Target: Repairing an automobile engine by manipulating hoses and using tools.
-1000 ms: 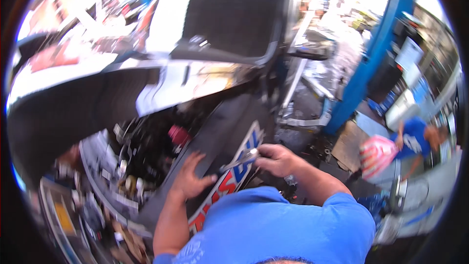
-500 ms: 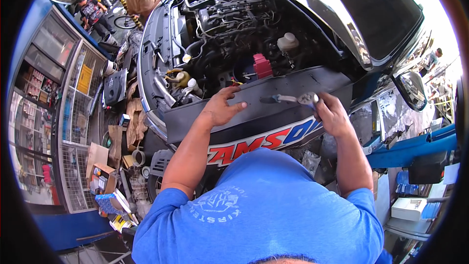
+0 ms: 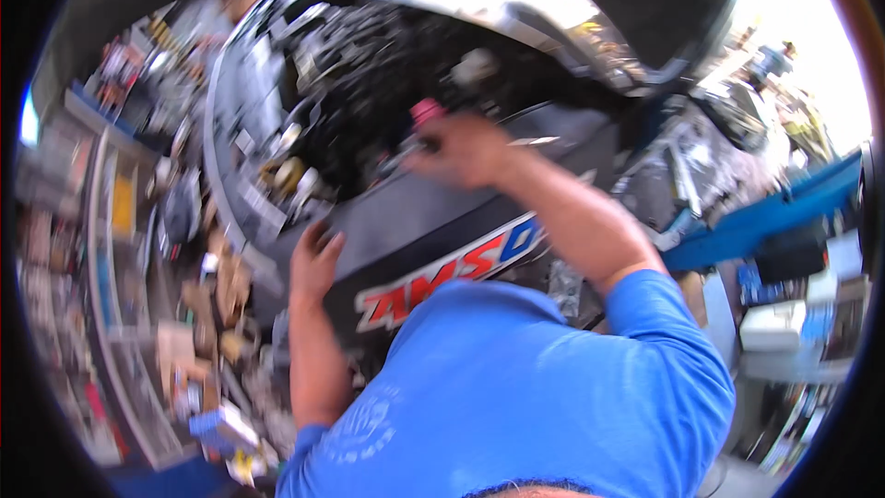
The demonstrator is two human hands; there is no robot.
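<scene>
The view is smeared by motion. My right hand (image 3: 466,149) reaches across over the grey fender cover (image 3: 378,212), at the edge of the engine bay. Its fingers are bent and blurred, so whether they hold anything cannot be told. Just beyond them shows a pinkish-red block (image 3: 426,112). Behind that wrist a pale, shiny streak lies on the cover, too blurred to name. My left hand (image 3: 315,260) is at the cover's left end near the car's front corner, thumb and fingers apart, with nothing seen in it.
The engine (image 3: 359,60) fills the open bay, with a white-capped reservoir (image 3: 477,66) on its right side. Cardboard boxes (image 3: 175,349) and parts clutter the floor at left, beside a shelved cabinet (image 3: 120,314). A blue beam (image 3: 747,221) stands at right.
My right hand has swung left and forward over the cover; the ratchet it held is no longer clearly seen. My left hand has moved left and nearer. The whole view has shifted and blurred.
</scene>
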